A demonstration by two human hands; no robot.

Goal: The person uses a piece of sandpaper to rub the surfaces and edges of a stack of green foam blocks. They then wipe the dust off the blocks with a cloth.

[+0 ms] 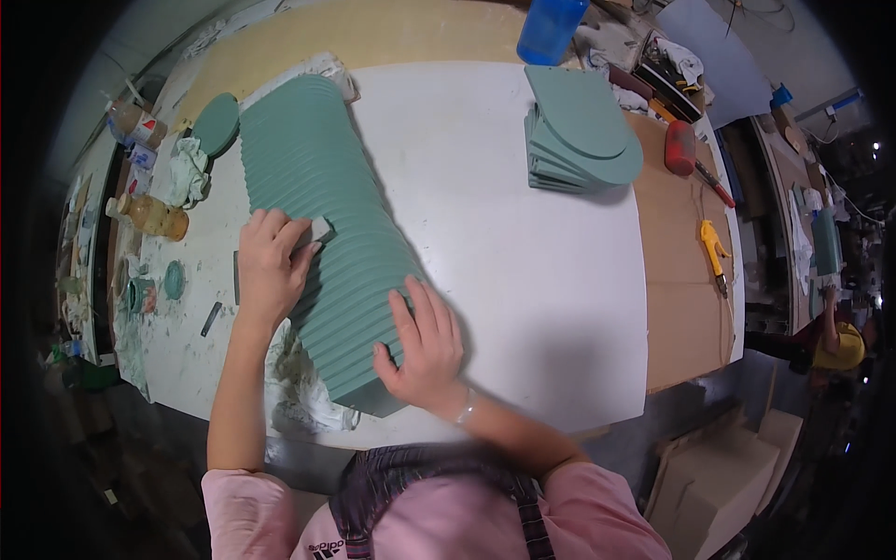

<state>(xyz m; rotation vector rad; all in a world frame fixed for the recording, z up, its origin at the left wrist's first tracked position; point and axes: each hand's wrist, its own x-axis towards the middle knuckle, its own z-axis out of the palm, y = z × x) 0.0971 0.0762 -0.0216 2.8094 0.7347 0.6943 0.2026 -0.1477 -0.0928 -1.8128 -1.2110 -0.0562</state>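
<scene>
A long row of green round-ended panels (pixel 313 159), packed face to face with their edges making ridges, runs slantwise across the left half of the table. My left hand (pixel 273 261) is closed around a small grey block (pixel 321 230), which rests on the ridged edges near the row's middle. Only one end of the block shows past my fingers. Toward the near end, my right hand (pixel 427 350) lies on the row's right side, fingers spread and touching the panels. A stained white cloth (pixel 303 387) pokes out from beneath the near end.
A stack of green panels (pixel 583 140) sits at the far right. Beyond it are a blue container (pixel 551 30), a red tool (pixel 681 147) and a yellow air gun (pixel 713 245). On the left lie a green disc (pixel 217 125), a crumpled cloth (pixel 189 175) and an amber bottle (pixel 157 217).
</scene>
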